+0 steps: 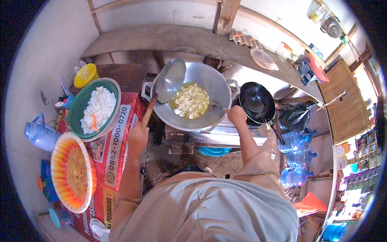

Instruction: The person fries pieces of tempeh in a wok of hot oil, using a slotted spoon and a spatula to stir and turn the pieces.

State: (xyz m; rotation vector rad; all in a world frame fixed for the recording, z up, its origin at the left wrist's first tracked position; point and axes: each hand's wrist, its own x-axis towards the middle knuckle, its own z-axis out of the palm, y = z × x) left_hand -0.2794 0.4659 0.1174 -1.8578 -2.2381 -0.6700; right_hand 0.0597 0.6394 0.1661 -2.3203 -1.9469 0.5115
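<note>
A large aluminium wok (pixel 213 81) with two loop handles sits on a metal stove (pixel 208 137). Pale sliced pieces of food (pixel 192 101) lie in yellowish oil at its bottom. My left hand (pixel 137 137) grips the wooden handle of a wide, round metal skimmer (pixel 172 78), whose head rests over the wok's left side, apparently above the oil. With my right hand (pixel 237 115) I hold a metal spatula (pixel 217 104); its blade reaches the right edge of the food. Beside that hand stands a black frying pan (pixel 257 90).
At left, a green basin (pixel 74 121) holds white food pieces, and an orange-white bowl (pixel 57 172) holds yellow-brown pieces. Both stand on a red printed banner (pixel 131 101). An egg tray (pixel 245 39) rests on the back shelf (pixel 136 39). Blue water bottles (pixel 294 158) lie at right.
</note>
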